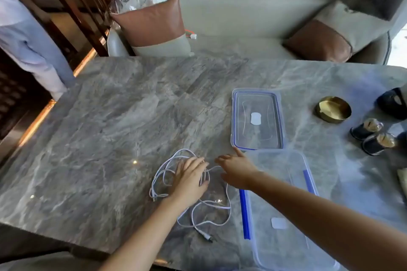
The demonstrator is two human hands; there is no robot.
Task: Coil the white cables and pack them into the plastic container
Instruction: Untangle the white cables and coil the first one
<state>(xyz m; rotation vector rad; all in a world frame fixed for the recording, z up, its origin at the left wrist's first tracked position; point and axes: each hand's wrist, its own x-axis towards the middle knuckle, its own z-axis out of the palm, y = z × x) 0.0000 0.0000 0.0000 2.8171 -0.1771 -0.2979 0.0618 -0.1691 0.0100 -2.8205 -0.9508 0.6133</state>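
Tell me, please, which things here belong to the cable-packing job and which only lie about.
For the job: white cables, plastic container, lid, left hand, right hand.
Lying about: gold bowl, small dark jars, brown cushion.

The left hand [189, 177] lies over the white cable [221, 207], hiding where its loops cross; the plug [206, 236] near the table's [110, 116] front edge is too small to identify; the right forearm [308, 202] covers part of the container [293, 248], whose near end runs off the picture's bottom; a dark object [394, 103] at the table's right edge is cut off.
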